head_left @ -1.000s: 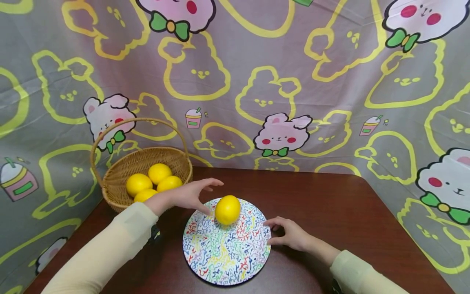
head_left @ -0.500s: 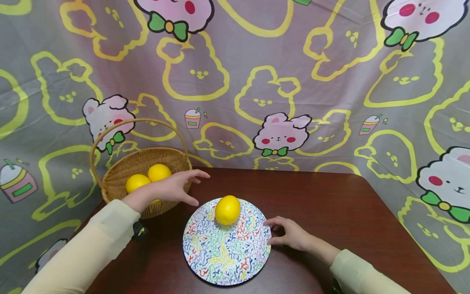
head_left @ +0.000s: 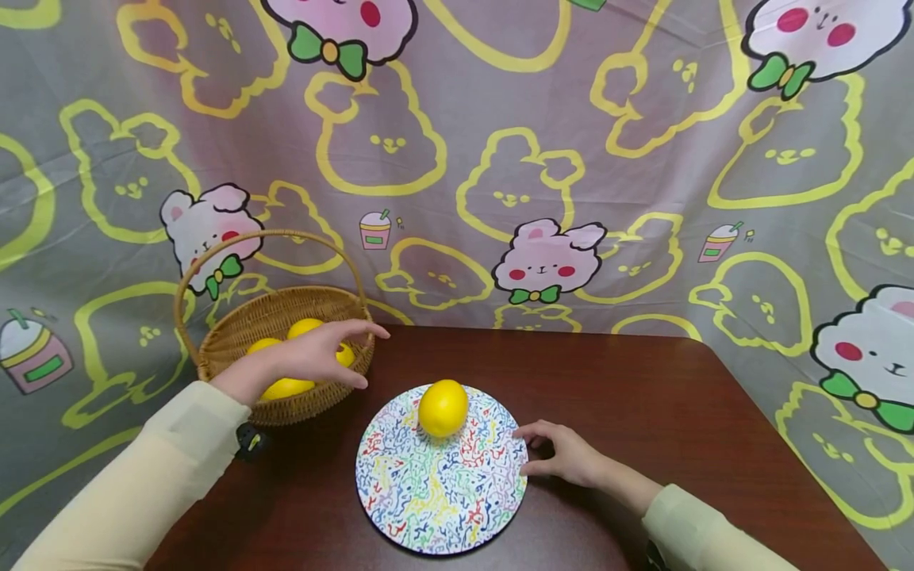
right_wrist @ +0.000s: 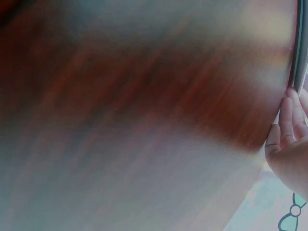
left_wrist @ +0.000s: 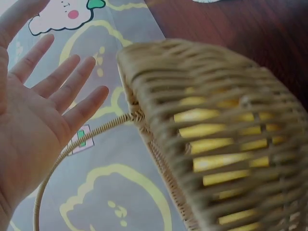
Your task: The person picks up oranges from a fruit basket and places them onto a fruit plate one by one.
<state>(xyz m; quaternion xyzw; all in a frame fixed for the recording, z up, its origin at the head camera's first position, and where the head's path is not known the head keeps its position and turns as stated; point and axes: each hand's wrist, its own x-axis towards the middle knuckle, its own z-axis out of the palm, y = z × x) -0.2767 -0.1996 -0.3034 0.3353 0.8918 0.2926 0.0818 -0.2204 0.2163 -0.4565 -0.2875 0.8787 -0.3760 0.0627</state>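
In the head view my left hand [head_left: 317, 353] is over the front of a wicker basket [head_left: 286, 408], thumb and fingers spread and nothing in them. Several lemons [head_left: 288, 388] lie in that basket, partly covered by the hand. The left wrist view shows the same hand's bare palm beside the basket's woven side [left_wrist: 159, 86], with yellow showing through the weave. A single lemon [head_left: 443, 408] sits near the far rim of a round plate [head_left: 435, 500] with a multicoloured squiggle pattern. At the plate's right edge, my right hand [head_left: 567, 456] touches the rim with fingertips and thumb, spaced apart.
The basket's tall arched handle [head_left: 286, 234] rises above the lemons. A dark brown wooden table [head_left: 607, 381] carries everything. Behind it hangs a grey patterned cloth [head_left: 457, 198], which also closes in both sides.
My left hand has moved away from the lemon on the plate, leftward to the basket, still without anything in it. The right hand, the plate and its lemon have stayed in place.
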